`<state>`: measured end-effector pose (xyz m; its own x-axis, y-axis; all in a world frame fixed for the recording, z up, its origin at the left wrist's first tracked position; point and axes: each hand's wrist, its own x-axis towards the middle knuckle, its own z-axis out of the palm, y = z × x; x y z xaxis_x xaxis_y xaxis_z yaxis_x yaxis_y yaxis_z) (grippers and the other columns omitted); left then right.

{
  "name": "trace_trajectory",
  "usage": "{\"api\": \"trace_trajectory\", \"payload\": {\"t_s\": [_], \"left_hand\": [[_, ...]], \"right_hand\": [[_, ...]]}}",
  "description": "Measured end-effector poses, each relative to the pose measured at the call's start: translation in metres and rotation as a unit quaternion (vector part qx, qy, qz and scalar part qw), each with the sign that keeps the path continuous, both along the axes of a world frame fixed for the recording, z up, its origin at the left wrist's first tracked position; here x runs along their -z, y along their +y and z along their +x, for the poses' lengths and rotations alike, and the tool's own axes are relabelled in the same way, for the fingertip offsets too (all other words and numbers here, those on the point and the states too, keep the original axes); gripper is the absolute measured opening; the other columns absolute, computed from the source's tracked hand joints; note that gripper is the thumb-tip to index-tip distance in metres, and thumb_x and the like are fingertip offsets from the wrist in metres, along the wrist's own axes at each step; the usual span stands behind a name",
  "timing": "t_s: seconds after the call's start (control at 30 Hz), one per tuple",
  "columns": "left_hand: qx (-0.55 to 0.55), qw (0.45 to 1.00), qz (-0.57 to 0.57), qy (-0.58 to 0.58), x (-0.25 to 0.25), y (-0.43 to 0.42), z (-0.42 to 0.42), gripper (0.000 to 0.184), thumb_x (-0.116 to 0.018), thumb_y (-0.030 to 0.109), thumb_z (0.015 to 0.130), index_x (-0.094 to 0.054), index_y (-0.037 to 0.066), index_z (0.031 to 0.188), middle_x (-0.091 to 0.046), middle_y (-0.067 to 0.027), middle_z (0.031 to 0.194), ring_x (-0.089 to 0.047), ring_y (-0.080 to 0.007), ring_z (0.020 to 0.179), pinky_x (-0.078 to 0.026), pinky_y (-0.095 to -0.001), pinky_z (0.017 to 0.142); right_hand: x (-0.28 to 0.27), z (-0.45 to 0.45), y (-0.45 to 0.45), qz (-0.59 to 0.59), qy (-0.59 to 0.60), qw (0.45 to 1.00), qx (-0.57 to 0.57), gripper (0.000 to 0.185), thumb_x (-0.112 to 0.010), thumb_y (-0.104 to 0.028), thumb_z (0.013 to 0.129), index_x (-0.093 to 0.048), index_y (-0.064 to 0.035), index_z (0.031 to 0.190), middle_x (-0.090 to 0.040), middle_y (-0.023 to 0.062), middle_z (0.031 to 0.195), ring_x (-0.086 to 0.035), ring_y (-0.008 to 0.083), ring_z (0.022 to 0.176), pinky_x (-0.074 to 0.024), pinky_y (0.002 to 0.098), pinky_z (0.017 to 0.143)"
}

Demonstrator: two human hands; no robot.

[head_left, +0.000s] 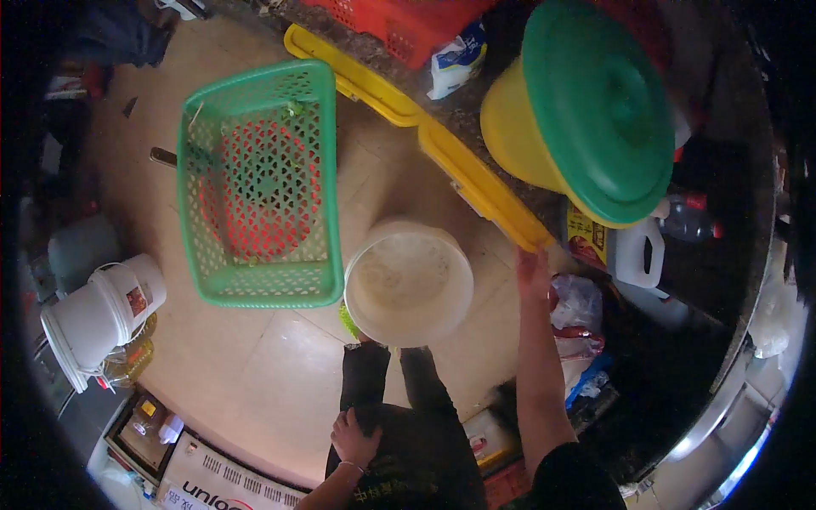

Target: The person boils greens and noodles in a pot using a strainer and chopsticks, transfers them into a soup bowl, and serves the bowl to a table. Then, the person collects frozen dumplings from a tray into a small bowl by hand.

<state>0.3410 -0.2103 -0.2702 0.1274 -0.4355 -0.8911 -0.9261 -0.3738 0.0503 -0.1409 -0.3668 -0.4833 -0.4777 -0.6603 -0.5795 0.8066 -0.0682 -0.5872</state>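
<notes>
My left hand [354, 440] lies against the dark clothing over my lap, its fingers apart and nothing in them. At the lower end of a long yellow panel [480, 195], my right hand [533, 274] is closed on the edge; some of its fingers are hidden. Below me, a white bucket [464, 297] stands in front of my feet, with cloudy, foamy liquid [404, 268] inside. A second yellow panel [353, 78] continues up and left from the first. Beside the bucket sits a green perforated basket [333, 195], with a red perforated round thing [263, 229] showing through its bottom.
On the right are a yellow tub [514, 127] under a green lid [599, 110], a white jug [637, 255] and plastic bags [578, 302]. A red crate [408, 30] is at the top. White lidded buckets [93, 327] stand left; a carton [212, 480] lies below.
</notes>
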Motion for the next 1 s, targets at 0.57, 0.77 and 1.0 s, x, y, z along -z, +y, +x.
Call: {"api": "trace_trajectory", "payload": {"t_s": [0.57,0.77,1.0], "left_hand": [[0.034,0.998,-0.045,0.03,0.012,0.015,0.011,0.078,-0.072,0.045,0.065,-0.042,0.005,0.125,-0.046,-0.02,0.123,-0.046,-0.0368,0.112,-0.039,-0.0482,0.091],[0.044,0.999,-0.012,0.017,0.006,0.006,0.006,0.077,-0.071,0.044,0.066,-0.042,0.005,0.124,-0.047,-0.019,0.123,-0.045,-0.0363,0.113,-0.04,-0.0482,0.09],[0.021,0.999,-0.032,0.023,0.013,0.014,0.013,0.077,-0.071,0.044,0.066,-0.041,0.004,0.126,-0.045,-0.0189,0.125,-0.044,-0.0363,0.115,-0.038,-0.0484,0.092]], "right_hand": [[-0.031,0.085,-0.035,-0.239,-0.232,0.943,0.013,0.032,-0.053,-0.01,0.091,-0.052,-0.0043,0.122,-0.054,0.0116,0.125,-0.05,0.0243,0.116,-0.0412,0.0405,0.101],[-0.025,0.144,-0.155,-0.166,-0.081,0.981,-0.064,0.038,-0.062,-0.012,0.086,-0.051,-0.0038,0.122,-0.056,0.0091,0.118,-0.053,0.0209,0.11,-0.0419,0.0366,0.099],[0.04,0.114,-0.119,0.073,0.347,0.932,-0.08,0.037,-0.062,-0.014,0.086,-0.053,-0.0059,0.122,-0.057,0.0091,0.118,-0.055,0.0209,0.107,-0.0439,0.034,0.093]]}}
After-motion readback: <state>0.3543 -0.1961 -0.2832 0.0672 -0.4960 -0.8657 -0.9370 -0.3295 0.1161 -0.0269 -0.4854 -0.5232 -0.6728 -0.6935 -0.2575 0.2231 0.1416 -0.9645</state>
